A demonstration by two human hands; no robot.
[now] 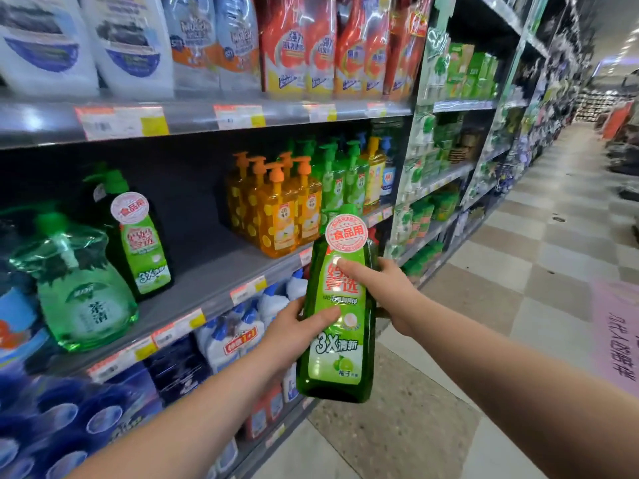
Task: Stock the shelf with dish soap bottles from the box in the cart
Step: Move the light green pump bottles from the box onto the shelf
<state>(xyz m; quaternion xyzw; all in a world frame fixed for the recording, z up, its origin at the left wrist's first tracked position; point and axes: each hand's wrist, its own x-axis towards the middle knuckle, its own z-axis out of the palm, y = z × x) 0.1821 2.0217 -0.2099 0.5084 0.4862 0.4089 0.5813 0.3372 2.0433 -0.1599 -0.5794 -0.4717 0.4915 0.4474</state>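
1. A supermarket aisle runs away to the right over a beige-and-brown checkered tile floor [518, 271]. The left side is filled by a grey metal shelf [207, 267] with price tags along its front lip.
2. On that shelf a dark green plastic dish soap bottle with a lime label [138, 243] stands upright, label outward. To its right is bare board, then a cluster of orange pump bottles [276, 209]. A translucent pale green pump bottle [83, 288] stands to its left.
3. The matching dark green dish soap bottle being stocked [340, 326] is in the air just in front of the shelf edge, resting on nothing. Neither the cart nor the box is in view.
4. The left hand [294, 331] grips the bottle's middle from the left, thumb laid across the label. The right hand [387, 288] grips higher on the right side, thumb pressed on the label front, fingers wrapped behind.
5. The two-handed hold, one hand low and one high, likely steadies a heavy, smooth bottle and keeps its front squared.
6. The bottle's long axis is close to vertical, cap up and base down, the top leaning slightly right. Its label faces the camera, so it probably needs carrying left into the gap beside its twin, label kept outward.
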